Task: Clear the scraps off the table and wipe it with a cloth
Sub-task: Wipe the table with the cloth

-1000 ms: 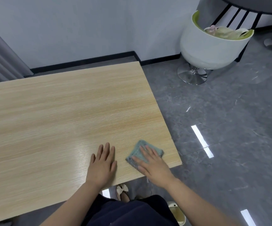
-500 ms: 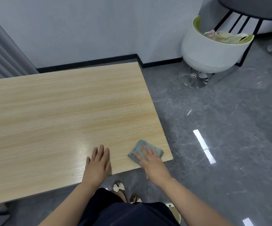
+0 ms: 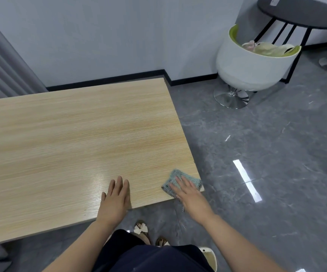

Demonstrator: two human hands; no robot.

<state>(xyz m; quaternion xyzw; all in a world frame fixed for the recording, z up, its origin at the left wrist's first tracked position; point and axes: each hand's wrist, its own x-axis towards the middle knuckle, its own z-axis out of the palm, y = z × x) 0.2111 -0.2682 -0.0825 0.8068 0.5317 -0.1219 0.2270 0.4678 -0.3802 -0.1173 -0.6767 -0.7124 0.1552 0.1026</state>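
Right hand [image 3: 190, 195] flat, fingers straight, pressing teal cloth [image 3: 180, 178] at desk [image 3: 70, 138] near-right corner. Left hand [image 3: 115, 199] flat on desk, left of cloth. No readable text.

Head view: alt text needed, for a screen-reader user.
A person's right hand presses a teal cloth flat at the near right corner of a light wooden table; the left hand rests flat beside it. A white swivel chair stands behind.

White tub chair [image 3: 253, 71], black round side table [image 3: 304, 14]
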